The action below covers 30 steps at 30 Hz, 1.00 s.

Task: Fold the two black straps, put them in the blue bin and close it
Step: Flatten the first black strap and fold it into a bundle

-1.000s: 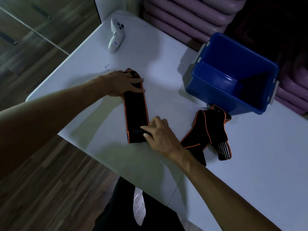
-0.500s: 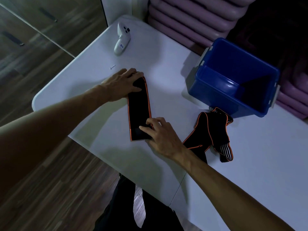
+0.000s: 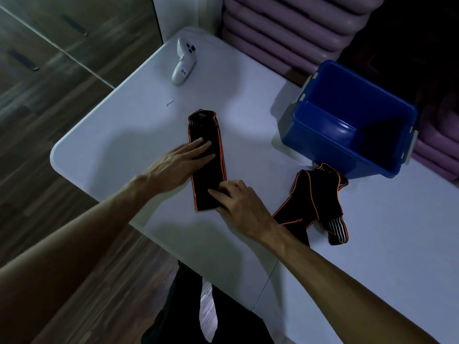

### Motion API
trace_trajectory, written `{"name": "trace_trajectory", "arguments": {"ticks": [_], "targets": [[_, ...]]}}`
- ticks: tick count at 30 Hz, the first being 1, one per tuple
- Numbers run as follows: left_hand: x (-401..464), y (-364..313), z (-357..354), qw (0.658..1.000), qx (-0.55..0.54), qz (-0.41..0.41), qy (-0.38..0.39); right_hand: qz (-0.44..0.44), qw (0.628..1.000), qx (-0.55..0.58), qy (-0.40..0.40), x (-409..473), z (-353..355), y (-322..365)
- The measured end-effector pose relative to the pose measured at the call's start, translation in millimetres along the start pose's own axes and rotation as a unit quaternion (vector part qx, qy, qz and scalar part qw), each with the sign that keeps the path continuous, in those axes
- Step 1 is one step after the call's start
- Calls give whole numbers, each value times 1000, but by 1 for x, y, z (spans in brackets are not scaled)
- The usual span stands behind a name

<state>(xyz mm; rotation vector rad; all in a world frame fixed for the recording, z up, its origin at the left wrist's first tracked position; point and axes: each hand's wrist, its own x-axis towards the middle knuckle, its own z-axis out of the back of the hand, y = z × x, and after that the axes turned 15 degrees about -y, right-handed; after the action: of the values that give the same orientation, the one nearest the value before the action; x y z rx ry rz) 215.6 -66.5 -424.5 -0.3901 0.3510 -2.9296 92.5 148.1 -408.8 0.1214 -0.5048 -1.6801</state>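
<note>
A black strap with orange edging lies folded flat in a long strip on the white table. My left hand rests flat on its middle, fingers spread. My right hand presses its near end with the fingertips. A second black strap lies crumpled to the right, partly under my right wrist, just in front of the blue bin. The bin stands with its top uncovered and looks empty; no lid is visible.
A white handheld controller lies at the table's far left corner, with a small screw nearer. Stacked purple cushions stand behind the table. The table's left and near edges drop to a wooden floor.
My left hand has slid from the strap's far end down to its middle, uncovering the far end. My right hand stays on the near end.
</note>
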Motion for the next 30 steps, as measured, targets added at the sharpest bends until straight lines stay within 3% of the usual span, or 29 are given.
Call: {"name": "trace_trajectory", "arguments": {"ticks": [4,9,14,19,23,30], "targets": [[51,18,2,991,52,-46,116,7,1000,-2,-20,-4,-2,3],[69,29,0,987,81,-71,122,8,1000,21,-20,-4,-6,2],[78,32,0,990,43,11,135,-2,998,56,11,3,-5,-6],[77,38,-5,993,-47,60,92,-42,989,127,66,20,9,-11],[81,42,-3,994,-84,40,55,-60,985,130,95,33,10,-13],[82,44,-1,996,-88,26,15,-102,981,163,31,39,-6,-7]]}}
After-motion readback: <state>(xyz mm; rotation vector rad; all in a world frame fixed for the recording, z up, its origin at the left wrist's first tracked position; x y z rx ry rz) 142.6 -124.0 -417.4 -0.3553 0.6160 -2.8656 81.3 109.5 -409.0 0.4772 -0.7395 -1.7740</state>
